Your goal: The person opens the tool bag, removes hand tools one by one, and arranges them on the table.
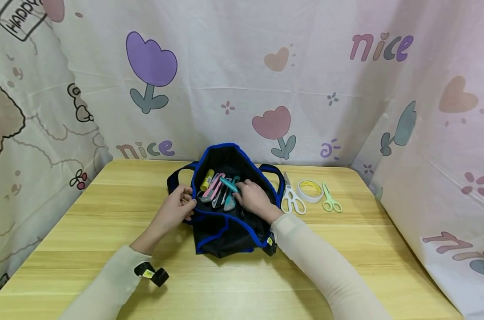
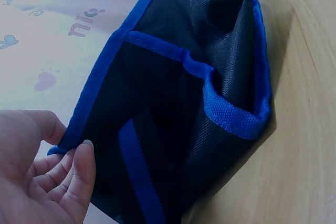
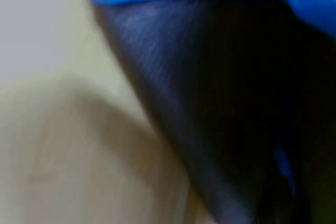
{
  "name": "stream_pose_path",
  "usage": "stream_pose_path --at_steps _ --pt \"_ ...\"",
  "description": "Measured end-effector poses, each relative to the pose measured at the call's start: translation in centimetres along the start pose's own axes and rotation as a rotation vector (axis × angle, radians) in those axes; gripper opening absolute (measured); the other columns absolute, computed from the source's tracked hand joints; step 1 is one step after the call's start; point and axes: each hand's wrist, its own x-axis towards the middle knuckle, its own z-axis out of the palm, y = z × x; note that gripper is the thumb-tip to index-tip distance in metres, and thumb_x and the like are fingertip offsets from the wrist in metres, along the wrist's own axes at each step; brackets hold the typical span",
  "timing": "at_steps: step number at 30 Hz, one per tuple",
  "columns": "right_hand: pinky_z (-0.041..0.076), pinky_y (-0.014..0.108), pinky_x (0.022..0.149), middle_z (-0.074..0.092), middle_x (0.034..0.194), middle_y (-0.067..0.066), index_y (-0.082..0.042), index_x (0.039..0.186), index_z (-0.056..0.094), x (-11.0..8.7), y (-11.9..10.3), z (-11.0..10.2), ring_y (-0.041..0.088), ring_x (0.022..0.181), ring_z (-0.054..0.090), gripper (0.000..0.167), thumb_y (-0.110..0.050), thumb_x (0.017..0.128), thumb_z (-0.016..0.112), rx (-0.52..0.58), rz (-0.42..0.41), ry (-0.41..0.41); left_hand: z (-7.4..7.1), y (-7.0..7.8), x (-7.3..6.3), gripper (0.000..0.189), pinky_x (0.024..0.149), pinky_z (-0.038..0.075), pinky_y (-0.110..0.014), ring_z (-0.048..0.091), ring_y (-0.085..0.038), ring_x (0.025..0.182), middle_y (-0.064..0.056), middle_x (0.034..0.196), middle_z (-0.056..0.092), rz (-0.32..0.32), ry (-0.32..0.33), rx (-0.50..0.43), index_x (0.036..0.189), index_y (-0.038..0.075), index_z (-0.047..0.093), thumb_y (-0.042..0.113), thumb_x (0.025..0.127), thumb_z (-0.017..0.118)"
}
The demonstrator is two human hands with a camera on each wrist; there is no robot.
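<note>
Well, from where I sit, the wooden table (image 1: 234,293) is the biggest thing under the work, and the black bag (image 1: 222,246) stands on it near the far edge, mouth gaping toward me. Its cloth looks soft and floppy, so I'd expect the walls to fold under a push and the whole bag to drag if tugged; the blue edging (image 2: 96,93) seems the firmest place to hold it. The left hand (image 1: 177,204) has that edging pinched between thumb and fingers at one side of the mouth. The right hand (image 1: 254,198) reaches inside, its fingers apparently closed on one end of a teal tool (image 1: 229,184) that lies aslant over the other things in the bag; the right wrist view gives me only blurred cloth, so I can't tell how firm that grip is. On the table, just beyond the bag's right side, lie the white scissors (image 1: 288,190), the roll of tape (image 1: 309,199) and the green scissors (image 1: 329,199). Back in the bag, the pink cutter (image 1: 211,191) rests beside the yellow tube (image 1: 207,180). As for the teal tool, I'd judge it light, stiff and rather slick, like smooth plastic; a pinch around the middle of its body should balance better than one at the tip, in case a blade hides there.
</note>
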Motion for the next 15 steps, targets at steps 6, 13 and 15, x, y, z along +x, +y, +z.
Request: stream_pose_path --at_steps 6,13,15 --pt "0.047 0.032 0.070 0.055 0.092 0.001 -0.012 0.118 0.066 -0.1 -0.7 -0.6 0.017 0.077 0.051 0.031 -0.031 0.093 0.067 0.035 -0.056 -0.002 -0.1 0.0 -0.1 0.028 0.057 0.056 -0.033 0.060 -0.023 0.069 -0.018 0.100 0.055 -0.007 -0.002 -0.006 0.121 -0.004 0.047 0.005 0.095 0.055" --pt "0.046 0.030 0.068 0.056 0.096 0.001 -0.012 0.122 0.063 -0.2 -1.3 -1.7 0.015 0.076 0.051 0.034 -0.026 0.092 0.069 0.162 -0.095 0.056 -0.3 0.3 -0.1 0.030 0.057 0.056 -0.032 0.060 -0.025 0.071 -0.018 0.102 0.054 -0.008 -0.005 -0.016 0.123 -0.004 0.045 0.006 0.096 0.055" --pt "0.046 0.029 0.067 0.057 0.099 0.002 -0.011 0.125 0.062 -0.2 -1.5 -2.3 0.015 0.076 0.051 0.035 -0.026 0.094 0.067 0.182 -0.099 0.063 -0.4 0.4 -0.1 0.030 0.057 0.056 -0.033 0.060 -0.025 0.071 -0.018 0.102 0.055 -0.005 -0.003 -0.018 0.123 -0.004 0.045 0.006 0.096 0.055"
